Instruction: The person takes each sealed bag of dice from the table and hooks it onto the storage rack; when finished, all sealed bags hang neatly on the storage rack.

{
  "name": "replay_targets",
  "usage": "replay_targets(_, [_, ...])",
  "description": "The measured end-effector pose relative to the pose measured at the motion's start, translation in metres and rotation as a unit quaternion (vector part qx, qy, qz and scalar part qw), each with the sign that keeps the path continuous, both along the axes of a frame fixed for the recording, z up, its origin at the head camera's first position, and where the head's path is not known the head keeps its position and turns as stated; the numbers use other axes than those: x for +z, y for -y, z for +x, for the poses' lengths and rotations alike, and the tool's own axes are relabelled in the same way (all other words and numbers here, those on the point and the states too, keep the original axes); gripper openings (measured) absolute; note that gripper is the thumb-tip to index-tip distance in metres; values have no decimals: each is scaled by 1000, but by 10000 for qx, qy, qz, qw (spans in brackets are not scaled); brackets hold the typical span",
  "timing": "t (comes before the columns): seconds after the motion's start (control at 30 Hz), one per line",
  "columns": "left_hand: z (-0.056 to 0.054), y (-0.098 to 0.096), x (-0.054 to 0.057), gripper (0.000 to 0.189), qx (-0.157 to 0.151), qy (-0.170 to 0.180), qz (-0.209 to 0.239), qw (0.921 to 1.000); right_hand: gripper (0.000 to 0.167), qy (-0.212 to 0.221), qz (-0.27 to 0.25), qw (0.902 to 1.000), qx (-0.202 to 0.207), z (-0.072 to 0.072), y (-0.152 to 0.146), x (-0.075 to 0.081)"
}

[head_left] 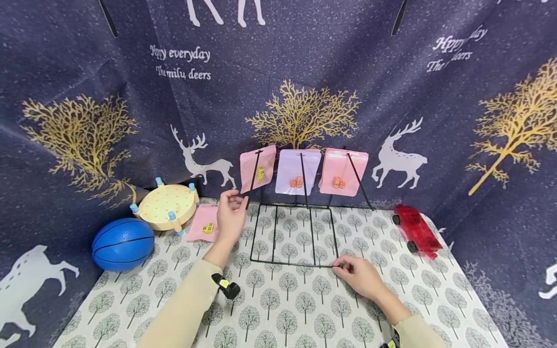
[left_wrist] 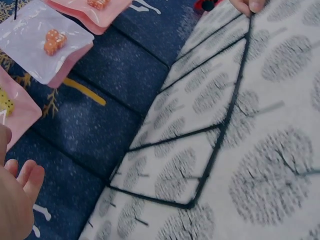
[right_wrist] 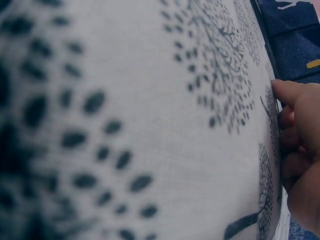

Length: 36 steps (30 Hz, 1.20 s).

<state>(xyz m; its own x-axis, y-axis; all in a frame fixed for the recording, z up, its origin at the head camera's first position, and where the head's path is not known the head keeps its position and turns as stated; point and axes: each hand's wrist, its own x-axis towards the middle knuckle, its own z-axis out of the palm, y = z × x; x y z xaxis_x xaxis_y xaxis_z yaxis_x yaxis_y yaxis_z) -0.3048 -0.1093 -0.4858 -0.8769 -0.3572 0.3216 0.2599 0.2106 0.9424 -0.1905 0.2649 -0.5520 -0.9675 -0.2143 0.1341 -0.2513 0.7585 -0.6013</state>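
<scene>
A black wire display rack stands on the table, its base frame flat on the cloth and its hooks pointing forward. My right hand pinches the front right corner of that base between thumb and fingers. On the left hook hangs a pink pouch with yellow dice; a lilac pouch with orange dice is on the middle one, and pink pouches with orange dice on the right. My left hand is beside the left hook's front end, fingers loosely bent with nothing between them in the left wrist view.
Left of the rack another pink pouch with yellow dice lies on the table, partly behind my left hand. A blue ball and a round yellow pegboard stool with blue-tipped legs sit farther left. At the right is a red toy car.
</scene>
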Motion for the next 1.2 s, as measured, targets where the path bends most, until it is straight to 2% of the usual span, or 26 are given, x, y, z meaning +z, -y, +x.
replay_targets(0.27, [13,19,-10,34,-247,366,-634,9970,10,146,6,9999,-67,2,0,2])
replay_targets(0.4, [18,31,-19,36,-204,344,-1334,9903,11,207,22,9998,-62,2,0,2])
replay_targets(0.5, [22,41,-25,41,-49,494,-2093,9766,11,203,33,9998,-65,2,0,2])
replay_targets(0.63, [29,53,-29,51,112,979,-2834,9539,11,228,47,9997,-84,2,0,3])
replay_targets(0.73, [34,61,-33,58,100,1262,-3127,9414,11,248,41,9996,-94,2,1,4])
replay_targets(1.0, [43,72,-44,65,-70,1711,-3904,9046,8,256,35,9996,-92,2,2,5])
replay_targets(1.1, [46,71,-45,68,-148,1885,-4025,8956,8,241,64,9997,-74,2,2,4])
replay_targets(1.2, [50,69,-44,69,-175,1966,-4096,8907,8,178,77,9998,-39,2,2,4])
